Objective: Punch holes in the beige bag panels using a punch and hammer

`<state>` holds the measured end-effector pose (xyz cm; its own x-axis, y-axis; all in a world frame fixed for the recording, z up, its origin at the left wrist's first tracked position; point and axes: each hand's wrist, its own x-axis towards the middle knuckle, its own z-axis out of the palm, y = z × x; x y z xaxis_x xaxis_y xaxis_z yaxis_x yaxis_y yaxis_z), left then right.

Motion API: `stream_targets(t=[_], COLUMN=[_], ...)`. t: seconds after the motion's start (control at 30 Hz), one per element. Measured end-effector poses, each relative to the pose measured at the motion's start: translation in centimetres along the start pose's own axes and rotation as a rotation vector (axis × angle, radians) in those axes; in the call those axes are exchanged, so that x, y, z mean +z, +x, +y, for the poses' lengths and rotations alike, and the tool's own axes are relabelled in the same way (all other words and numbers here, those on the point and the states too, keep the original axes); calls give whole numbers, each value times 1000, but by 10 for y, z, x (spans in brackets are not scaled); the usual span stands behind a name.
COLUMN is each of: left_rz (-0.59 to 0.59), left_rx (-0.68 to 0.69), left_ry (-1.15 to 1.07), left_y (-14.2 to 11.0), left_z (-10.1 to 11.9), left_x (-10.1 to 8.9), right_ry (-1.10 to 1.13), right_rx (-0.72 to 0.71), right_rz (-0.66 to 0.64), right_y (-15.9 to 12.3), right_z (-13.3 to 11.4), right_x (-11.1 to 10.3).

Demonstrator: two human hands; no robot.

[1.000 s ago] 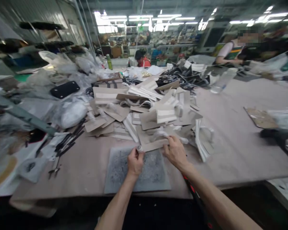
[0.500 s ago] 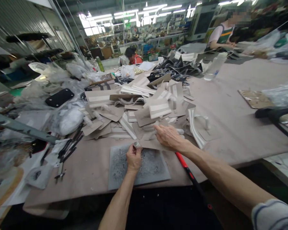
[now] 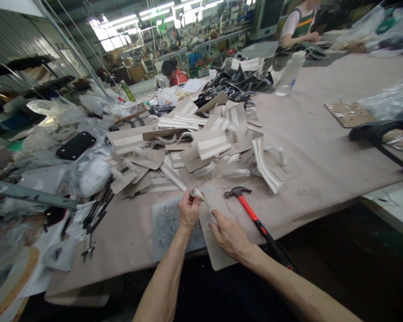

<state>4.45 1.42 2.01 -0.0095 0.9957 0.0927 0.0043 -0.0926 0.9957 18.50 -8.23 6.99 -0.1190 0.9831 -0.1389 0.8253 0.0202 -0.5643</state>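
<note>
My left hand (image 3: 190, 210) is closed around a short white cylinder (image 3: 196, 193), its round dark end showing; its exact kind is unclear. Close beside it, my right hand (image 3: 231, 235) holds a flat beige panel (image 3: 218, 256) by a pale, wrapped handle (image 3: 212, 212), most of which the fingers hide. This panel overlaps the right part of a grey, dark-speckled slab (image 3: 164, 230) at the table's front edge. Right of the panel lies a claw hammer (image 3: 249, 209) with a red and black grip, touched by neither hand.
Behind my hands spreads a pile of beige panels (image 3: 212, 144) with white strips and wrapped handles. Dark pieces (image 3: 238, 82) and a water bottle (image 3: 290, 74) stand farther back. Plastic bags and thin black tools (image 3: 96, 212) lie left. Two people work across the table.
My right hand has come toward me with the beige panel, which now points at my body. The hammer's head is uncovered. My left hand keeps the white cylinder, its end now tilted differently.
</note>
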Motion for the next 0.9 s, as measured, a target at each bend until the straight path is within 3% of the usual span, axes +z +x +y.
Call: stream_targets(t=[0.2, 0.37, 0.5, 0.63, 0.77, 0.83, 0.9], left_rz=[-96, -95, -97, -106, -107, -103, -103], left_rx=[-51, -67, -55, -68, -43, -20, 20], left_ry=[-21, -26, 13, 30, 82, 126, 183], left_y=[2, 0, 2, 3, 2, 1, 1], left_z=[-10, -13, -12, -13, -12, -12, -11], left_x=[13, 10, 11, 11, 12, 13, 14], right_ry=[-2, 205, 235, -122, -359, -326, -149], right_rx=[33, 2, 23, 166, 248, 289, 361], right_rz=[-25, 17, 196, 345, 238, 153, 86], right_y=[5, 2, 1, 0, -8, -11, -9], right_z=[-5, 7, 39, 89, 120, 121, 117], right_x=[1, 8, -5, -21, -25, -26, -27])
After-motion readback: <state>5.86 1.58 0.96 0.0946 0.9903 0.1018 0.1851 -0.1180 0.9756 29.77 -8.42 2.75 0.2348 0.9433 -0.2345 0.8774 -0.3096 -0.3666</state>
